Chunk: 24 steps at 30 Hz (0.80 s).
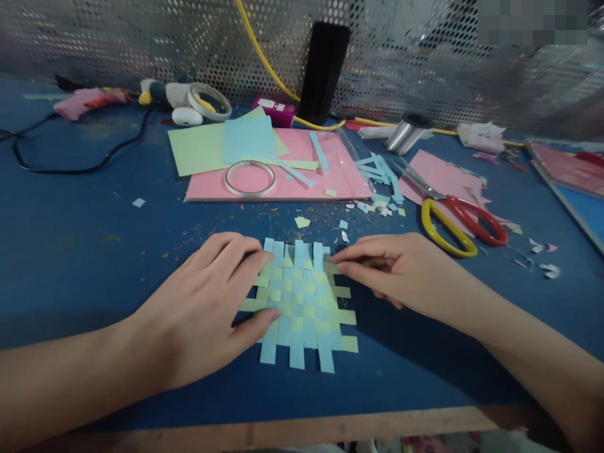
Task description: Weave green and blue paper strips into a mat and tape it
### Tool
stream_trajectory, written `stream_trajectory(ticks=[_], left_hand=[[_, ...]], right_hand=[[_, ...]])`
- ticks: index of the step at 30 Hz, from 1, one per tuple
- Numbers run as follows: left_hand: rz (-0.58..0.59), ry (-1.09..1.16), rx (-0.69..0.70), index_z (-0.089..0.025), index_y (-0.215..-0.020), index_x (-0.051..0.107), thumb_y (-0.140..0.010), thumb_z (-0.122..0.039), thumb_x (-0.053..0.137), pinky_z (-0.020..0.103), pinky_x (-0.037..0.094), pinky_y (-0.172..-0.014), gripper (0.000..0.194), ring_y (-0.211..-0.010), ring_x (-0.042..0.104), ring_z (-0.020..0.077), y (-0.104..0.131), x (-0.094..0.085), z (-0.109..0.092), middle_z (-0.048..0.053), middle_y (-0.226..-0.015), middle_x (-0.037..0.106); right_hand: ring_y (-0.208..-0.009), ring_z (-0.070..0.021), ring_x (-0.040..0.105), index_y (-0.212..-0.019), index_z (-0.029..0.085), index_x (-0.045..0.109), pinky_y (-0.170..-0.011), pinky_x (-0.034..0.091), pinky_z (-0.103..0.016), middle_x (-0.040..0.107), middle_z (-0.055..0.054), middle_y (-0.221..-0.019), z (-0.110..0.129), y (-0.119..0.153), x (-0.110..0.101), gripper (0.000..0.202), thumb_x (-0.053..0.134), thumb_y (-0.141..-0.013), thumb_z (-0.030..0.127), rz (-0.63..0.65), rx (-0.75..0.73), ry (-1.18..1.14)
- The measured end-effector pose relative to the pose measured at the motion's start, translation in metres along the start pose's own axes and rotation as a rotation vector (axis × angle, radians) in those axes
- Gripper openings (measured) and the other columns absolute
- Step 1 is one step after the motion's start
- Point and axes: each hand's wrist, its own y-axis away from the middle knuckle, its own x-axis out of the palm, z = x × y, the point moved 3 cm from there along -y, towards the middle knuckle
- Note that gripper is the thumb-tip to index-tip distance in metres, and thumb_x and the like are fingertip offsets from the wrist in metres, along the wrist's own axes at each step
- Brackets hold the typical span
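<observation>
A woven paper mat point(302, 296) of light blue and pale green strips lies on the blue table, its strip ends sticking out on all sides. My left hand point(212, 302) rests along its left side. The fingertips touch the upper left corner and the thumb presses lower down on the weave, well apart from the fingers. At the upper right corner, my right hand point(396, 267) pinches the end of a pale green paper strip point(331, 267) between thumb and forefinger. The other fingers of that hand are curled underneath and partly hidden.
Scissors point(462, 220) with red and yellow handles lie at right, near pink paper point(425, 176) and blue strips point(377, 170). Behind the mat are a pink paper pack point(283, 189) and a tape ring point(250, 178). A black phone point(325, 72) leans on the perforated metal wall.
</observation>
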Motion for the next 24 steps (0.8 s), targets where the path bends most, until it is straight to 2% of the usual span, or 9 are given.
stream_trajectory(ticks=[3,6,10,17,21,24], left_hand=[[-0.002,-0.002,0.030,-0.014,-0.142,0.054,-0.104,-0.040,0.052,0.055,0.047,-0.108,0.046,-0.134,0.047,0.0369,0.0005,0.0000,-0.0018,0.015,-0.140,0.059],[0.024,0.012,0.100,-0.016,-0.147,0.052,-0.108,-0.034,0.047,0.053,0.046,-0.111,0.044,-0.138,0.046,0.0343,-0.0001,0.0019,-0.0041,0.011,-0.146,0.059],[0.052,0.024,0.150,-0.014,-0.146,0.053,-0.109,-0.032,0.045,0.050,0.049,-0.107,0.042,-0.130,0.052,0.0312,-0.0020,0.0040,-0.0046,0.011,-0.141,0.063],[0.055,0.014,0.143,-0.012,-0.142,0.056,-0.108,-0.033,0.045,0.051,0.053,-0.103,0.041,-0.125,0.057,0.0321,-0.0028,0.0035,-0.0027,0.014,-0.137,0.064],[0.029,0.014,0.120,-0.012,-0.136,0.059,-0.105,-0.033,0.049,0.053,0.054,-0.100,0.038,-0.123,0.057,0.0336,-0.0019,0.0010,-0.0028,0.016,-0.132,0.063],[0.020,0.029,0.136,-0.012,-0.137,0.058,-0.106,-0.031,0.048,0.050,0.055,-0.099,0.037,-0.120,0.058,0.0314,-0.0014,-0.0001,-0.0038,0.015,-0.130,0.064]], right_hand=[[-0.060,-0.0133,0.063,-0.093,0.025,0.084,-0.054,0.048,-0.027,0.077,-0.005,-0.086,0.0030,-0.0013,-0.0015,0.028,0.064,-0.095,0.046,-0.059,-0.095,0.034],[-0.073,-0.0150,0.067,-0.093,0.027,0.083,-0.063,0.051,-0.027,0.078,-0.003,-0.096,0.0018,-0.0017,-0.0009,0.025,0.065,-0.095,0.045,-0.064,-0.121,0.034],[-0.067,-0.0143,0.065,-0.095,0.028,0.083,-0.061,0.050,-0.028,0.077,-0.001,-0.089,0.0000,-0.0006,-0.0008,0.021,0.070,-0.090,0.045,-0.062,-0.069,0.045],[-0.056,-0.0134,0.059,-0.094,0.026,0.082,-0.051,0.043,-0.025,0.069,0.000,-0.064,0.0005,-0.0012,0.0014,0.024,0.071,-0.090,0.047,-0.072,-0.035,0.058],[-0.061,-0.0150,0.067,-0.094,0.027,0.082,-0.056,0.050,-0.025,0.075,0.000,-0.071,0.0002,-0.0025,0.0027,0.021,0.072,-0.090,0.045,-0.089,-0.035,0.015],[-0.069,-0.0173,0.073,-0.093,0.028,0.083,-0.064,0.055,-0.027,0.080,0.000,-0.080,0.0015,-0.0029,0.0030,0.018,0.072,-0.089,0.042,-0.092,-0.031,-0.012]])
